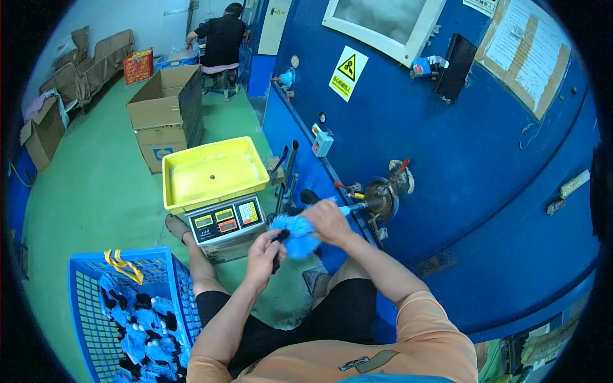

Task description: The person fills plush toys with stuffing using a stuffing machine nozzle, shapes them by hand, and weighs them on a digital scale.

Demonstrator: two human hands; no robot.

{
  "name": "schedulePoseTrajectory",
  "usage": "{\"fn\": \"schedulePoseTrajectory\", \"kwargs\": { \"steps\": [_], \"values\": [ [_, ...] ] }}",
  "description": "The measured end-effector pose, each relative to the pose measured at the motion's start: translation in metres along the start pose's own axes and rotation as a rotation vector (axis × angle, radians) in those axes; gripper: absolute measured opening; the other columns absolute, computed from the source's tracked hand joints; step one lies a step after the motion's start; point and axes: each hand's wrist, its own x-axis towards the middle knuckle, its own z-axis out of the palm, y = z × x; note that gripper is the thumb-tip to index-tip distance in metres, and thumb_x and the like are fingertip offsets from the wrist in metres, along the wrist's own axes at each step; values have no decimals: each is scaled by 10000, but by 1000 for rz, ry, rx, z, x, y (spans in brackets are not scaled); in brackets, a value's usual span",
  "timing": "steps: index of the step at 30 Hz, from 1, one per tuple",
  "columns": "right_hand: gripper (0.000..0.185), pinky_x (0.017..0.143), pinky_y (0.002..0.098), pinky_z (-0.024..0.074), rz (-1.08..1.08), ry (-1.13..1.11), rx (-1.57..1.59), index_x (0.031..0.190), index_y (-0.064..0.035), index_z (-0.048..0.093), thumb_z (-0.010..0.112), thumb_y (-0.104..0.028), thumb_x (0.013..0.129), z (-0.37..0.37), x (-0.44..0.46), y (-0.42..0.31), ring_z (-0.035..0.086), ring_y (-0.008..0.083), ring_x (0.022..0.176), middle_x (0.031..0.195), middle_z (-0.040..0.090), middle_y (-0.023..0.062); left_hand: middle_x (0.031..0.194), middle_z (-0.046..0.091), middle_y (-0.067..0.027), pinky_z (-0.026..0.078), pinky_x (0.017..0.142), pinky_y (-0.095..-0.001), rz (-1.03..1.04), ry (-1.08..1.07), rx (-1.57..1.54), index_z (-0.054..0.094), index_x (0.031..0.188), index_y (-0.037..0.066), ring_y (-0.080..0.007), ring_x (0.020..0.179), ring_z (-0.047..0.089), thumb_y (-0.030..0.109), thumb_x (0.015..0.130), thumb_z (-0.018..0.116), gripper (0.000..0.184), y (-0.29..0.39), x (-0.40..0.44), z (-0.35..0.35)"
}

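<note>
A blue furry plush piece (297, 237) with black parts is held between my two hands, beside a metal nozzle (357, 207) on the blue machine. My left hand (263, 256) grips its lower left side, with black pieces by the fingers. My right hand (327, 221) is closed on its upper right side, close to the nozzle's tip. How the plush meets the nozzle is hidden by my right hand. At the lower left, a blue basket (121, 256) holds several blue and black plush pieces (147, 319).
A yellow tray (214, 172) rests on a digital scale (227, 220) in front of me. Behind it stands an open cardboard box (166, 108). The blue machine wall (447, 179) fills the right side. A person (221, 39) sits at the back.
</note>
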Motion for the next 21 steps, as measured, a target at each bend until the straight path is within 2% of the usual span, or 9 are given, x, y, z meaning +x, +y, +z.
{"fn": "schedulePoseTrajectory", "kwargs": {
  "steps": [5,9,11,12,14,15,16,19,21],
  "values": [
    [541,943,398,427,85,-22,-183,1149,-118,591,797,-260,670,-2,-30,24,575,241,985,1067,624,31,1005,640,-102,501,714,-261,-63,56,101,564,1305,-6,-143,787,591,71,991,515,327,8,10,32],
    [478,964,394,423,92,63,-14,1177,-124,589,740,-219,734,-20,6,-10,570,234,995,1090,621,37,1102,649,-110,495,715,-246,-63,24,66,564,1325,6,-142,850,603,113,995,521,349,6,21,32],
    [296,947,392,431,-34,96,-32,1066,-127,601,668,-182,783,-18,38,-37,588,238,924,981,632,45,1114,651,-110,497,722,-248,-90,23,38,560,1334,9,-144,858,605,122,996,527,357,-2,27,27],
    [296,947,392,431,-20,96,-26,1066,-127,601,668,-182,783,-5,39,-36,588,238,924,981,632,45,1126,652,-110,498,730,-250,-112,26,11,557,1342,11,-146,867,606,131,998,533,366,-6,28,22],
    [135,900,394,442,78,-168,-204,924,-133,575,627,-194,816,28,34,-23,603,252,836,828,622,53,1150,655,-109,502,745,-253,-147,47,-45,549,1360,16,-150,884,609,149,1000,545,383,-10,29,11],
    [96,799,432,463,145,-37,-189,821,-124,550,606,-202,826,29,23,-12,604,288,770,728,602,71,1143,654,-102,502,763,-255,-141,40,-14,539,1372,17,-153,888,609,161,1003,551,397,-7,28,8],
    [81,703,430,442,184,-121,-227,864,-125,564,590,-181,812,34,3,7,563,301,741,761,577,83,1137,654,-95,503,782,-257,-150,37,15,529,1385,17,-155,893,610,173,1006,557,411,-2,24,6],
    [143,718,441,449,463,-241,-351,895,-110,596,643,-135,762,11,-48,55,570,341,753,778,598,96,1145,626,-124,527,816,-303,-95,44,62,477,1417,-6,-189,912,624,210,1023,530,452,18,14,25],
    [255,753,432,458,363,-113,-270,950,-110,630,696,-95,704,-9,-57,68,592,336,780,810,623,97,1189,604,-159,522,860,-298,13,-24,151,450,1440,-7,-185,962,633,188,1018,544,474,22,15,33]
  ]
}}
